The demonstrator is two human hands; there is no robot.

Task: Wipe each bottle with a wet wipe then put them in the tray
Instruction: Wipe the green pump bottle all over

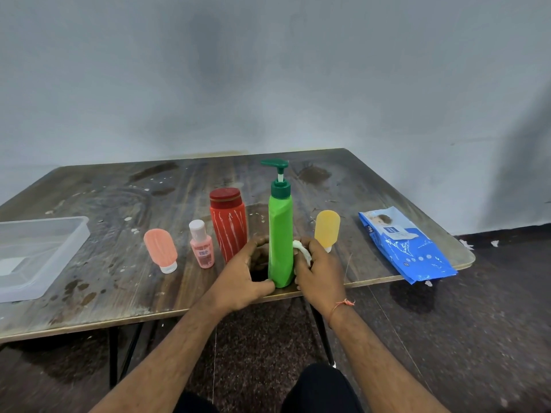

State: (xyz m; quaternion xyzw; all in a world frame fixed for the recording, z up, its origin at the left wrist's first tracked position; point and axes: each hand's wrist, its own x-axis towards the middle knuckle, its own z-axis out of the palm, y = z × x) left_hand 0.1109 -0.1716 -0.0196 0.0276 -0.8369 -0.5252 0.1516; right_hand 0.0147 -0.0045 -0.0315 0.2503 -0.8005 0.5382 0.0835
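Two bare forearms, reaching up from the bottom edge to the near rim of the wooden table (89, 305). Left hand (243, 278) curled round the lower body of the green pump bottle (280, 234), thumb at its base. Right hand (320, 272) gripping a bunched white wet wipe (303, 252), pressed against the bottle's right side. Bottle upright at the table's front edge, pump head pointing left. Just behind it on the left, a red bottle (229, 225) standing; further left, a small pink bottle (202, 248) and a salmon tube (161, 250) standing on its cap. Yellow tube (327, 229) behind the right hand. Clear plastic tray (74, 234) at far left, holding no bottles. Blue wipes pack (405, 245) lying at the right, overhanging the table's edge.
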